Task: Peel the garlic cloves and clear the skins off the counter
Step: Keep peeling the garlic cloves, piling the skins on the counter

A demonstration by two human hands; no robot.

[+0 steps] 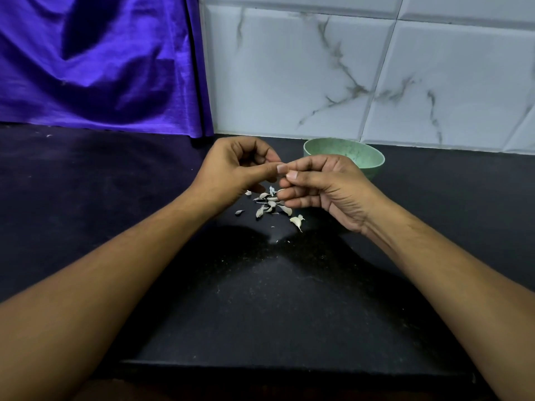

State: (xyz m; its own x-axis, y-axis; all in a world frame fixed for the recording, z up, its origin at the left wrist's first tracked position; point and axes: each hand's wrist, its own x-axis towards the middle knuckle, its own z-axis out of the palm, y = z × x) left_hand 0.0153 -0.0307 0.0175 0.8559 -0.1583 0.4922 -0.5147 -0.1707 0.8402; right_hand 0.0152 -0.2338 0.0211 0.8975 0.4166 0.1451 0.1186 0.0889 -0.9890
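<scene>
Papery skins (267, 202) litter the dark surface (260, 299) under both hands. The left hand (231, 169) and right hand (324, 183) pinch a barely visible clove between thumbs; it could slip and drop, scattering them.

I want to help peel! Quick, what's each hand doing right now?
Left hand: closed, pinching something small at its fingertips; too hidden to tell what.
Right hand: closed, pinching the same small thing.
</scene>
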